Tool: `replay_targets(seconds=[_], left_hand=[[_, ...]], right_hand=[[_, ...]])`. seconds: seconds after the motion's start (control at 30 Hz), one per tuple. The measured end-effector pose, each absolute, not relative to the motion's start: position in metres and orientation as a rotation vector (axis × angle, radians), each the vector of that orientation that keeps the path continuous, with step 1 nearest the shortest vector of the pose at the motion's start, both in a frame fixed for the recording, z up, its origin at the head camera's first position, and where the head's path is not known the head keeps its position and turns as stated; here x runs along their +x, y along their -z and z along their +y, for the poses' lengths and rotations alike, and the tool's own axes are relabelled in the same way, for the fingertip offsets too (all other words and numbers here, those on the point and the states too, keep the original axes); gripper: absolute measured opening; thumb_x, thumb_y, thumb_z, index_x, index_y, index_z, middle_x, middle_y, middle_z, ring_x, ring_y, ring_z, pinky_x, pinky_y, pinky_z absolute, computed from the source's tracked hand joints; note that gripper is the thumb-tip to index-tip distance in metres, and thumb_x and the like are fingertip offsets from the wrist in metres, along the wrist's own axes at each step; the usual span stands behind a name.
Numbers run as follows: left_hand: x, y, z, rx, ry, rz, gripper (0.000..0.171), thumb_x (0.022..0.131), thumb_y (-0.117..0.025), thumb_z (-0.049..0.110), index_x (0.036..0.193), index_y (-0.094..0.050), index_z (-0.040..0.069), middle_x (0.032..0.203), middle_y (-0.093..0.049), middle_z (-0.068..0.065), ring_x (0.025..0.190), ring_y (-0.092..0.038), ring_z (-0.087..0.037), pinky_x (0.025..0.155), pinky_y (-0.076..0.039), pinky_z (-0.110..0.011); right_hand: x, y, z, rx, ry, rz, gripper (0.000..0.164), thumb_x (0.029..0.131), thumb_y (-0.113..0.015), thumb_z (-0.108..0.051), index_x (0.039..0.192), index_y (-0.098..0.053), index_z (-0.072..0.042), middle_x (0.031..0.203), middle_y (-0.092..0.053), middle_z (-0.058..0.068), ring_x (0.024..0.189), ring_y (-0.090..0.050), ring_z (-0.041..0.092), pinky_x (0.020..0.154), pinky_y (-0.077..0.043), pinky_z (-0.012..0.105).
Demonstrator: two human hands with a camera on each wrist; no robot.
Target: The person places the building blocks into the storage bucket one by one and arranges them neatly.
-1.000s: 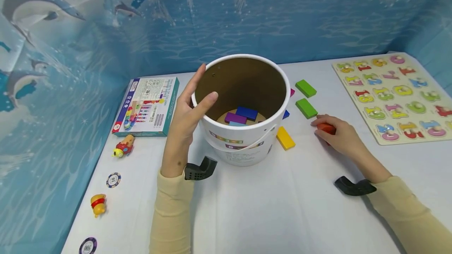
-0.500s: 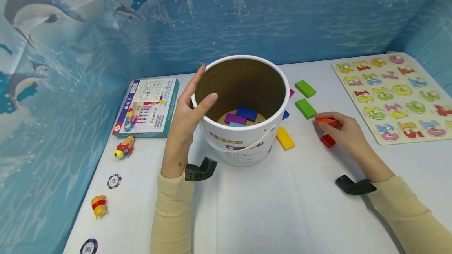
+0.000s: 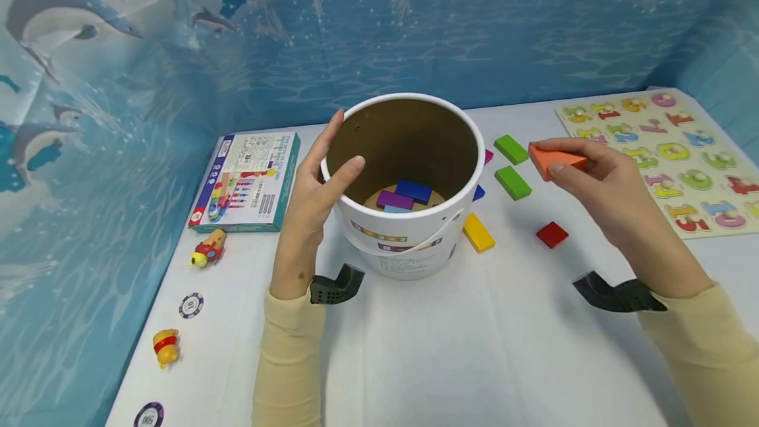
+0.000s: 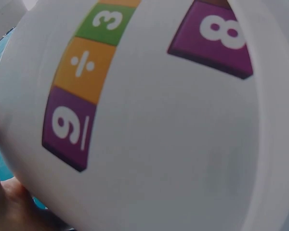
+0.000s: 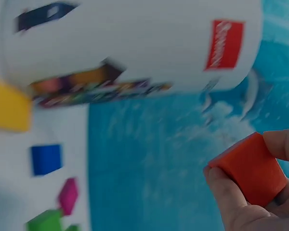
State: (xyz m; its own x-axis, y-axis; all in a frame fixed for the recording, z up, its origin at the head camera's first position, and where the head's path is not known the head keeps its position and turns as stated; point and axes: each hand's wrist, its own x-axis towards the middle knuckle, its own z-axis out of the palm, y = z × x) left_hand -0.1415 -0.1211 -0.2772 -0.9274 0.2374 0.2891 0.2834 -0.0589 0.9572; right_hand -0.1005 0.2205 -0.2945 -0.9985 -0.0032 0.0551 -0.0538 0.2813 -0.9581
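Observation:
A white bucket point(image 3: 409, 242) stands upright in the middle of the table, with several coloured blocks inside, such as a purple block point(image 3: 394, 200) and a dark blue block point(image 3: 414, 191). My left hand point(image 3: 312, 193) holds its left rim, thumb over the edge and fingers along the outside. Raised above the table at the right, my right hand point(image 3: 605, 180) pinches an orange block point(image 3: 554, 160) between thumb and fingers. The right wrist view shows this block point(image 5: 253, 168) up close. Below that hand lies a red block point(image 3: 552, 234).
Right of the bucket lie two green blocks point(image 3: 512, 182), a yellow block point(image 3: 478, 232) and partly hidden blue and pink ones. A number puzzle board point(image 3: 694, 180) lies far right. At left are a boxed toy point(image 3: 246, 180), two small figures point(image 3: 209, 248) and two round chips point(image 3: 191, 305).
My right hand has picked up the orange block and lifted it up from the table, leaving the red block in full view. The left hand and bucket stay put.

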Motion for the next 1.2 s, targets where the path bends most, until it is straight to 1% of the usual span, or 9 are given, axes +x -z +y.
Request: replay_targets(seconds=[0.13,0.27,0.43,0.53,0.63,0.77,0.87,1.0,1.2], left_hand=[[-0.142,0.278,-0.121,-0.593,2.183,-2.128,0.076,0.073,-0.066,0.048,0.138,-0.034,0.024,0.141,-0.027,0.011,0.129,-0.021,-0.009,0.102,-0.022,-0.048],[-0.142,0.278,-0.120,-0.593,2.167,-2.130,0.076,0.073,-0.066,0.049,0.137,-0.035,0.024,0.141,-0.027,0.012,0.128,-0.021,-0.007,0.102,-0.019,-0.050],[-0.142,0.277,-0.119,-0.584,2.157,-2.137,0.076,0.073,-0.066,0.049,0.137,-0.035,0.025,0.141,-0.028,0.013,0.128,-0.021,-0.007,0.103,-0.016,-0.051],[-0.143,0.277,-0.118,-0.579,2.164,-2.141,0.075,0.073,-0.067,0.048,0.137,-0.035,0.025,0.141,-0.027,0.013,0.128,-0.020,-0.006,0.103,-0.014,-0.051],[-0.143,0.276,-0.118,-0.579,2.163,-2.148,0.076,0.072,-0.067,0.050,0.137,-0.035,0.025,0.141,-0.027,0.012,0.128,-0.020,-0.007,0.103,-0.015,-0.051],[-0.143,0.276,-0.119,-0.587,2.171,-2.142,0.077,0.072,-0.067,0.050,0.137,-0.035,0.024,0.141,-0.027,0.012,0.128,-0.021,-0.007,0.103,-0.019,-0.049],[-0.142,0.276,-0.119,-0.584,2.179,-2.138,0.076,0.073,-0.067,0.049,0.137,-0.035,0.024,0.141,-0.027,0.011,0.128,-0.021,-0.006,0.102,-0.020,-0.049],[-0.142,0.277,-0.120,-0.569,2.178,-2.146,0.075,0.073,-0.067,0.048,0.137,-0.035,0.025,0.141,-0.026,0.012,0.128,-0.021,-0.005,0.102,-0.022,-0.048],[-0.142,0.277,-0.120,-0.566,2.188,-2.143,0.077,0.072,-0.067,0.050,0.137,-0.035,0.025,0.141,-0.026,0.012,0.128,-0.021,-0.005,0.101,-0.026,-0.044]], right_hand=[[-0.098,0.265,0.196,0.250,-2.011,-2.310,0.037,0.087,-0.055,-0.008,0.124,-0.051,-0.006,0.124,-0.043,0.010,0.102,-0.045,0.020,0.075,-0.046,0.014],[-0.101,0.244,0.170,0.460,-2.105,-2.212,0.035,0.086,-0.055,-0.003,0.121,-0.053,-0.002,0.123,-0.046,0.013,0.099,-0.047,0.025,0.077,-0.047,0.018],[-0.113,0.228,0.140,0.625,-1.867,-2.381,0.031,0.087,-0.056,-0.012,0.118,-0.057,-0.009,0.118,-0.052,0.006,0.090,-0.053,0.025,0.072,-0.048,0.021],[-0.124,0.224,0.130,0.694,-1.719,-2.490,0.030,0.087,-0.056,-0.018,0.117,-0.058,-0.015,0.115,-0.055,0.001,0.090,-0.054,0.022,0.072,-0.048,0.023],[-0.136,0.220,0.126,0.773,-1.615,-2.596,0.029,0.088,-0.056,-0.021,0.116,-0.058,-0.017,0.113,-0.055,-0.001,0.090,-0.055,0.019,0.075,-0.048,0.025],[-0.150,0.216,0.123,0.867,-1.489,-2.763,0.029,0.087,-0.056,-0.022,0.116,-0.058,-0.017,0.111,-0.055,0.000,0.090,-0.055,0.016,0.076,-0.049,0.033],[-0.157,0.214,0.121,0.930,-1.400,-2.852,0.029,0.087,-0.057,-0.021,0.116,-0.058,-0.016,0.108,-0.056,0.001,0.090,-0.057,0.018,0.075,-0.050,0.037],[-0.161,0.213,0.119,1.012,-1.267,-2.895,0.028,0.087,-0.057,-0.018,0.114,-0.059,-0.014,0.104,-0.058,0.003,0.088,-0.058,0.019,0.074,-0.051,0.035],[-0.163,0.213,0.117,1.124,-1.064,-2.951,0.026,0.085,-0.060,-0.015,0.111,-0.061,-0.014,0.101,-0.059,0.005,0.085,-0.055,0.018,0.074,-0.050,0.034]])
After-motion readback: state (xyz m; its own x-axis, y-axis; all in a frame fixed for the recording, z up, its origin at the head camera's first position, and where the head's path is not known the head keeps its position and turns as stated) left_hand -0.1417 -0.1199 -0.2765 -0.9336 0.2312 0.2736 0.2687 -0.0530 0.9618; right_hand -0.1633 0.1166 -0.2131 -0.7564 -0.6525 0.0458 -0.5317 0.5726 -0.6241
